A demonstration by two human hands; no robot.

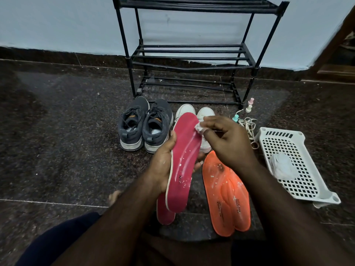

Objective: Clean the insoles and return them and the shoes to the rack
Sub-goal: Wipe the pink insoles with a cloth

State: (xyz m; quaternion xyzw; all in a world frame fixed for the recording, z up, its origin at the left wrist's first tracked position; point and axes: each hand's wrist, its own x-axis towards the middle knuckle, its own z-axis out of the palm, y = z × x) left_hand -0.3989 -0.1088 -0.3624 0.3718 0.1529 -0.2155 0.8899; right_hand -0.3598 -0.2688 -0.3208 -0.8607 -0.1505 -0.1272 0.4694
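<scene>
Above the floor, before the rack (192, 54): red insole (182, 162), long axis running away from the person, toe toward white shoes (194, 114), gripped by left hand (163, 162); right hand (228, 141) pinched white wad (198, 129) against it.

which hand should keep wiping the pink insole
The right hand: it already pinches the white wipe against the pink insole near its toe end, while the left hand grips the insole's edge to steady it.

Bare forearms, dark navy trouser leg (57, 240)
</scene>
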